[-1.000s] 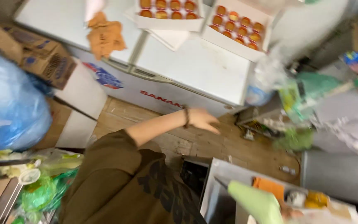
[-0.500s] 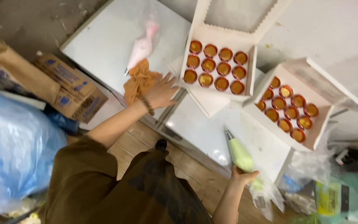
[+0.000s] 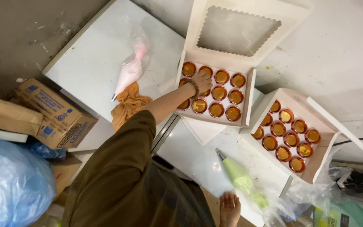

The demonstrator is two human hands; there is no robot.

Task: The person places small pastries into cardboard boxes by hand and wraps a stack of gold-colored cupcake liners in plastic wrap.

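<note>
The left hand (image 3: 201, 80) reaches into the near-left corner of a white box (image 3: 248, 98) of amber-filled cups (image 3: 221, 93). Its fingers curl down over one cup, but whether they grip it is hidden.

The right hand (image 3: 230, 208) lies flat and open on the white surface (image 3: 190, 151), just beside a green piping bag (image 3: 240, 178) and holding nothing.

A second box of cups (image 3: 322, 157) sits to the right. A pink piping bag (image 3: 131, 69) lies by an orange cloth (image 3: 127, 105). At left stands a cardboard carton (image 3: 51, 113) with blue print.
</note>
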